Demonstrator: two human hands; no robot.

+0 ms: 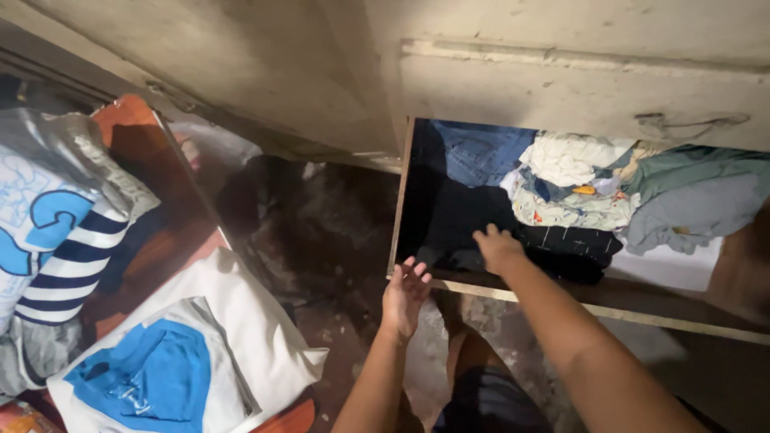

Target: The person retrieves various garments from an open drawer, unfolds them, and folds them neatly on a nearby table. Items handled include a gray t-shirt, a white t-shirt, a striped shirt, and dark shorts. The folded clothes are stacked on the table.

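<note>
An open cupboard compartment (417, 265) holds piled clothes: a folded black garment (465, 220), blue denim (481, 152), white and patterned cloth (573, 180) and grey-green cloth (690, 200). My right hand (497, 248) reaches into it and rests on the black garment at the front edge; whether it grips the cloth is unclear. My left hand (405, 297) is open, fingers spread, just below the compartment's front left corner, holding nothing.
On the left, a wooden surface (176, 240) carries a folded white and blue shirt (172, 361) and a navy-and-white striped garment (72, 248). Dark stained floor (321, 240) lies between. A pale concrete wall (561, 80) rises above the compartment.
</note>
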